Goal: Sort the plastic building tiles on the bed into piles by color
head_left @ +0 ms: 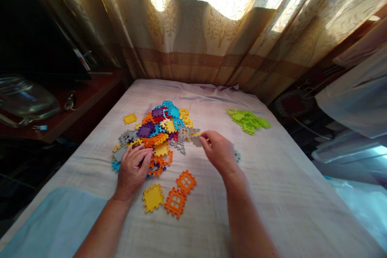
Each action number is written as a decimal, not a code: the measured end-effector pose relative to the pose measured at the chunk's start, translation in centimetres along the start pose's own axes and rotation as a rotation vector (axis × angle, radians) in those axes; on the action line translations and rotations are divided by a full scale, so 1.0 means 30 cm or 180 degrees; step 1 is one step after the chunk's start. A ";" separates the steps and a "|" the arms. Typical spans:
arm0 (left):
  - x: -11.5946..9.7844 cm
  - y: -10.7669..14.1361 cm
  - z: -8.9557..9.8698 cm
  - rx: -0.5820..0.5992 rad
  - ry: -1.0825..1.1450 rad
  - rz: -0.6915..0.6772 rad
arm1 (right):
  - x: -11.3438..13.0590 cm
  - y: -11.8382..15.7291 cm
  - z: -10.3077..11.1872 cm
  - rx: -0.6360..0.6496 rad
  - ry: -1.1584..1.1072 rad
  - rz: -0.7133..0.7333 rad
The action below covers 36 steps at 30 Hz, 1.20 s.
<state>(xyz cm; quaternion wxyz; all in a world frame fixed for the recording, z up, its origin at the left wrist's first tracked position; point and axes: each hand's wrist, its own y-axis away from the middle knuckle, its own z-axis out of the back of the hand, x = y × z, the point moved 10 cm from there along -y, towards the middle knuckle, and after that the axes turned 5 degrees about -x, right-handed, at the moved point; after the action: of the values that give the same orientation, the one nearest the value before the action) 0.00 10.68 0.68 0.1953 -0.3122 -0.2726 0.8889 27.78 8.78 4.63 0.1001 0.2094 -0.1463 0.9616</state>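
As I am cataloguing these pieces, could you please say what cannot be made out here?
- Head view: lower pieces in the pile, covered by upper ones.
- Head view: whatever the left hand covers.
- Head view: a gray piece, partly hidden behind the right hand.
- Head view: blue cloth, cut off by the bottom edge.

Piled interlocking tiles (157, 130) crowd the left hand (133, 168), while bare sheet (210, 107) opens a lane between the heap and lime-green pieces (248, 120); two orange window tiles (175, 202) interrupt the near side, curtains (193, 28) bar the far edge.
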 end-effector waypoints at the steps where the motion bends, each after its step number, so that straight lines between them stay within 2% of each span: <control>1: 0.000 -0.001 0.000 -0.0001 -0.0004 0.0001 | -0.073 -0.004 0.038 -0.0080 -0.0004 -0.0266; 5: -0.001 -0.001 0.002 -0.0031 -0.0004 -0.0007 | -0.357 0.012 0.142 -0.0288 0.0042 -0.1028; 8: 0.003 0.000 -0.001 -0.0013 -0.0001 0.0018 | -0.489 0.031 0.128 -0.0132 -0.0002 -0.1244; 10: 0.006 0.000 -0.002 -0.0006 0.0011 0.0030 | -0.524 0.037 0.095 0.0029 -0.0033 -0.1268; 13: 0.008 0.000 -0.001 -0.0008 0.0023 0.0036 | -0.533 0.037 0.060 0.0179 0.0074 -0.1298; 18: 0.008 0.000 -0.004 0.0011 0.0006 0.0011 | -0.528 0.032 0.074 0.0073 0.0402 -0.1378; 22: 0.010 0.002 -0.005 0.0016 -0.0004 0.0049 | -0.462 0.016 0.102 -0.0138 0.0454 -0.1237; 25: 0.005 0.000 -0.001 -0.0006 0.0002 0.0041 | -0.332 -0.002 0.080 -0.0085 0.0270 -0.0920; 31: 0.000 -0.002 0.002 -0.0027 0.0019 0.0026 | -0.033 0.012 -0.083 0.0555 -0.0021 -0.0118; 36: -0.002 0.000 0.003 -0.0042 0.0000 0.0017 | 0.079 0.049 -0.186 0.0664 0.0027 0.0232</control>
<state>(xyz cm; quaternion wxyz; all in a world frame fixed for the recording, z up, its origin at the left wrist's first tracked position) -0.02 10.61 0.77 0.1910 -0.3142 -0.2776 0.8876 23.22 9.52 0.46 0.0433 0.2092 -0.0524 0.9755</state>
